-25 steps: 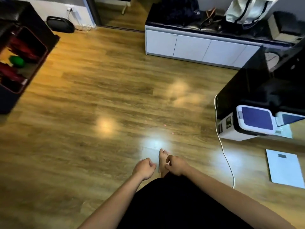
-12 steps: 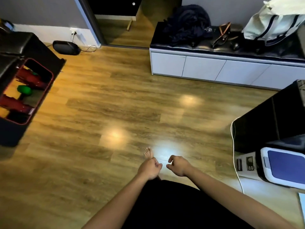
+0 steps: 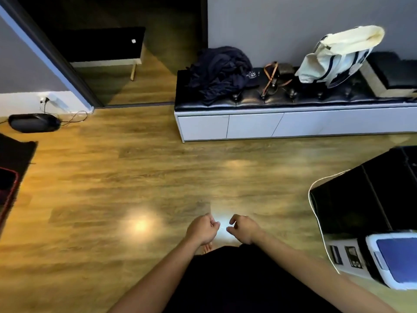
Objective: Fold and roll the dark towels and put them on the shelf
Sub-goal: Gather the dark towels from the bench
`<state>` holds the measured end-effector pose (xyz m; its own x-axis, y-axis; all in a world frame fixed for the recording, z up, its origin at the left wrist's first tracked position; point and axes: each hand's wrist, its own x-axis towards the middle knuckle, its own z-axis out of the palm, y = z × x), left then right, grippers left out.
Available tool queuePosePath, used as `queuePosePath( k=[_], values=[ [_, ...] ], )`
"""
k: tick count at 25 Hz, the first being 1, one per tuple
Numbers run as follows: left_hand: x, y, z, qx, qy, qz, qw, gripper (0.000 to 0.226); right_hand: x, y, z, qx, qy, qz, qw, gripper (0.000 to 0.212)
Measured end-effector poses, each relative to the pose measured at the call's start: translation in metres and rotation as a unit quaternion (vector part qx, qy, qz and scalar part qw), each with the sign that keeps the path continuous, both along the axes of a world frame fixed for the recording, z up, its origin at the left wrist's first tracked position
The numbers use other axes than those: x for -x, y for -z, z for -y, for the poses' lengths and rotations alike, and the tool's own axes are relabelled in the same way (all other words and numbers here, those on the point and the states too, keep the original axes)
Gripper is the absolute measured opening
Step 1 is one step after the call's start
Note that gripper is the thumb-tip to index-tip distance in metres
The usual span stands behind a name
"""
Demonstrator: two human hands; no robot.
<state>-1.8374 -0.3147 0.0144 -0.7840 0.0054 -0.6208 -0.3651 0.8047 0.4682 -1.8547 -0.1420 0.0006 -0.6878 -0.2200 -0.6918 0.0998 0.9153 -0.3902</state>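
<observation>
The dark towels [image 3: 220, 74] sit in a crumpled heap on the black cushioned bench [image 3: 293, 101], far ahead of our hands and slightly to the right, touching its left end. A cream bag [image 3: 338, 57] stands further right on the same cushion, well apart from the heap. Between our hands and the bench's white front there's wide bare wooden floor [image 3: 135, 172]. A black box [image 3: 361, 199] hems us in on the right, its white cord [image 3: 316, 213] looping beside it. Our left hand [image 3: 202, 229] and right hand [image 3: 243, 228] hover close together, not touching, forearms stretched forward. Fingers curl loosely on both; they seem to hold nothing, though it's blurry.
</observation>
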Motion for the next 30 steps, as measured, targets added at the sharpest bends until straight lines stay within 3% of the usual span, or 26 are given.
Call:
queuePosePath(
  k=[4, 14, 20, 30],
  values=[
    [0.081, 0.011, 0.015, 0.008, 0.032, 0.026, 0.999, 0.019, 0.086, 0.009, 0.008, 0.009, 0.059, 0.005, 0.998, 0.037],
    [0.339, 0.013, 0.03, 0.043, -0.009, 0.022, 0.999, 0.025, 0.368, 0.008, 0.027, 0.027, 0.001, -0.014, 1.0, 0.036],
    [0.447, 0.013, 0.049, 0.024, -0.03, 0.034, 0.999, 0.027, 0.463, 0.01, 0.047, 0.009, -0.039, 0.022, 0.999, 0.037],
    [0.642, 0.015, 0.104, 0.012, 0.069, 0.013, 0.997, 0.023, 0.631, 0.007, 0.097, 0.009, 0.106, -0.001, 0.994, 0.033]
  ],
)
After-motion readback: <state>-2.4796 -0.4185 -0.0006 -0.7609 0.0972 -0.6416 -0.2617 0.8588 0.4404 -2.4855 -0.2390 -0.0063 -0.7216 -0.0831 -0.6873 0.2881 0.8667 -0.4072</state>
